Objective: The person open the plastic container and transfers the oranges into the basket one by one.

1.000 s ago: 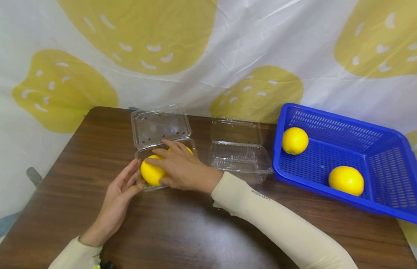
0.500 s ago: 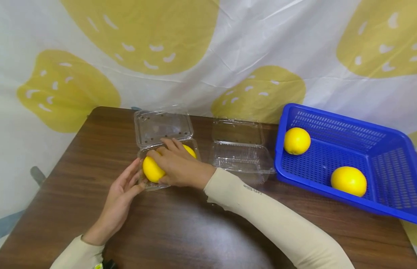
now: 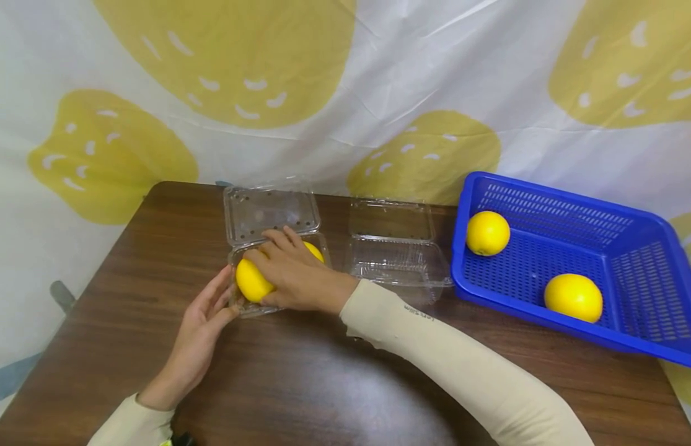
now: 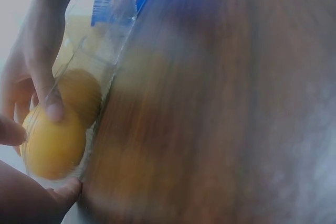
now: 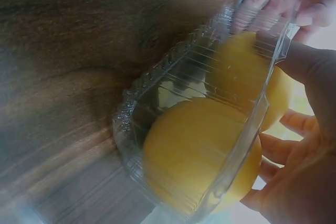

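Note:
A clear hinged plastic container (image 3: 271, 214) stands with its lid folded back and two oranges in its base. My right hand (image 3: 300, 279) reaches over the base and grips the left orange (image 3: 250, 282), thumb on the near side. Behind that hand the right orange (image 3: 314, 250) shows only in part; the right wrist view shows this orange (image 5: 194, 150) through the ribbed wall. At the container's left end my left hand (image 3: 191, 331) holds the corner, thumb at the front and fingers along the side. The left wrist view has the gripped orange (image 4: 55, 145) beneath the right thumb.
A second clear container (image 3: 398, 260) stands lid back to the right. Beyond it is a blue perforated basket (image 3: 546, 337) with two oranges: one orange (image 3: 488, 233) at its left, another orange (image 3: 574, 298) near its front. A patterned cloth (image 3: 300, 148) hangs behind the wooden table (image 3: 300, 384).
The right hand has settled slightly left and farther over the left orange, its fingers covering more of it. The left hand keeps its place at the container's corner.

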The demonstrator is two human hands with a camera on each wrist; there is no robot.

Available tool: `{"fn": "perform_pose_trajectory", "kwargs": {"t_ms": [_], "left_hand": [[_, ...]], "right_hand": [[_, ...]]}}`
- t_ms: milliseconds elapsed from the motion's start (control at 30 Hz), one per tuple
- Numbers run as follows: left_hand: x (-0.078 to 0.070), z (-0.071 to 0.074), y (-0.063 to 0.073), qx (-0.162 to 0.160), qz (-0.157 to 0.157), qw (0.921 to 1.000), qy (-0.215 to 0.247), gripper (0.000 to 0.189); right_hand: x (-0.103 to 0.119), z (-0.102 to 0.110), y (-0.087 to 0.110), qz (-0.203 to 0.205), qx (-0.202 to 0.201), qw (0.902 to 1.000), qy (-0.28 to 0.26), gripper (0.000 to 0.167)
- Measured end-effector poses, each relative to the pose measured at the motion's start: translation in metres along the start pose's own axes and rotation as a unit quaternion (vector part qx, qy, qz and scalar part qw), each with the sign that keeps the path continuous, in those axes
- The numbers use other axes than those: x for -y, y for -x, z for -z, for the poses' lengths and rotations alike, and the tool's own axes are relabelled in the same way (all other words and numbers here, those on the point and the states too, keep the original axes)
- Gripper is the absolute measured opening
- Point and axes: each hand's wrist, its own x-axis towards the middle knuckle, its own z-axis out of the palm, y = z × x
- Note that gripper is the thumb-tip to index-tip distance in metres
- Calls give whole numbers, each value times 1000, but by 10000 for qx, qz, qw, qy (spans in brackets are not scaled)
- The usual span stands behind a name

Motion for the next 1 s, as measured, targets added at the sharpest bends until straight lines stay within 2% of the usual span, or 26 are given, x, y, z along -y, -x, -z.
{"fn": "perform_pose_trajectory", "kwargs": {"t_ms": [233, 467, 1000], "left_hand": [[0, -1, 2, 5, -1, 10000, -58, 71], [-1, -2, 1, -37, 112, 9998, -165, 71], [-1, -3, 4, -28, -75, 9999, -71, 70]], "right_hand": [[-2, 5, 3, -29, -18, 10000, -88, 83], [-6, 13, 9, 52, -310, 9990, -318, 85], [-10, 28, 23, 283, -869, 9945, -506, 85]]}}
